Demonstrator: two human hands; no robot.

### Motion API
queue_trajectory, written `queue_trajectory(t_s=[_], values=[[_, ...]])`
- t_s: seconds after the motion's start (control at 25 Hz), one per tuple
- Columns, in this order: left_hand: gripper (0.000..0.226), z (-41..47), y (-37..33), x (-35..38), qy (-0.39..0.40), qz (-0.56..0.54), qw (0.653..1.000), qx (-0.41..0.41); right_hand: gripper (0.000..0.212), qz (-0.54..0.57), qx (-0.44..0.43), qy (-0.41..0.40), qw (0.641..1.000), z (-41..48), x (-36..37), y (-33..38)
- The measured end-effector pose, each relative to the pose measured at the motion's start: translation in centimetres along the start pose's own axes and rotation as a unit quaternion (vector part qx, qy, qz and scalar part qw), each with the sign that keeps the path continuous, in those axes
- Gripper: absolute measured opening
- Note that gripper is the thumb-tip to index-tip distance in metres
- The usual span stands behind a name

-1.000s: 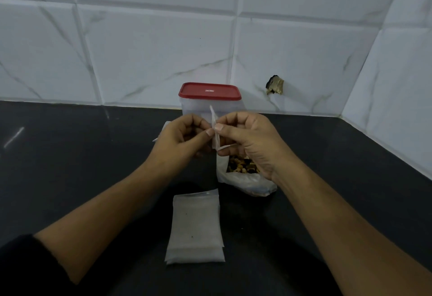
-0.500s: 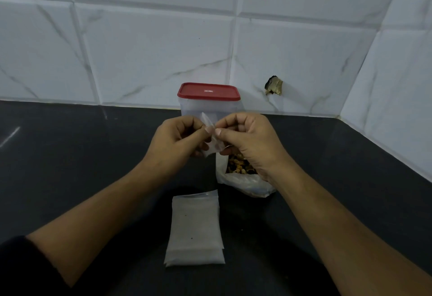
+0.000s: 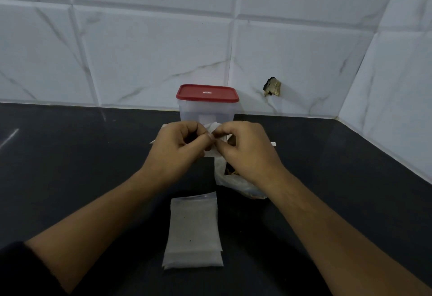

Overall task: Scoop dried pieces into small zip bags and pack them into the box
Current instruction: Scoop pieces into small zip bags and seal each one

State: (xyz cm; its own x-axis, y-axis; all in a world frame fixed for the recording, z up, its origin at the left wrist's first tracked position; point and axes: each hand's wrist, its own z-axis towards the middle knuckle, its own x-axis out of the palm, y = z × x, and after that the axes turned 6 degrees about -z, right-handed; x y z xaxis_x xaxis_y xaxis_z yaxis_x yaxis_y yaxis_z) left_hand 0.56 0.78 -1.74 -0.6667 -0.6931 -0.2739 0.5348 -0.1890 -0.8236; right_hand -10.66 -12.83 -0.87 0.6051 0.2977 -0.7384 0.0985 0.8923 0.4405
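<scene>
Pinching 1 small zip bag between curled fingers of left hand and right hand, above the counter. Just behind, red-lidded box, lid on. Below right hand, pouch of dried pieces; nearer, flat stack of zip bags.

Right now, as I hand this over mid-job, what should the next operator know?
Left hand and right hand both pinch one small zip bag, held up before the box.
Box at the back of the counter, red lid on; contents unclear.
Open bag of dried pieces below the right hand; spare zip bags stacked nearest the camera.
Done: no filled bag visible. Left: fill this one, seal, pack, repeat.
</scene>
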Motion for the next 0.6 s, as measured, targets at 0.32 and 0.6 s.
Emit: queue_trajectory(t_s=[0.32,0.6], values=[[0.068,0.2,1.4,-0.8,0.031,0.215,0.970,0.111,0.021,0.166,0.062,-0.022,0.984,0.4,0.2,-1.0],[0.077,0.0,2.2,0.0,0.043,0.271,0.951,0.142,0.012,0.073,-0.020,-0.014,0.997,-0.3,0.2,0.4]])
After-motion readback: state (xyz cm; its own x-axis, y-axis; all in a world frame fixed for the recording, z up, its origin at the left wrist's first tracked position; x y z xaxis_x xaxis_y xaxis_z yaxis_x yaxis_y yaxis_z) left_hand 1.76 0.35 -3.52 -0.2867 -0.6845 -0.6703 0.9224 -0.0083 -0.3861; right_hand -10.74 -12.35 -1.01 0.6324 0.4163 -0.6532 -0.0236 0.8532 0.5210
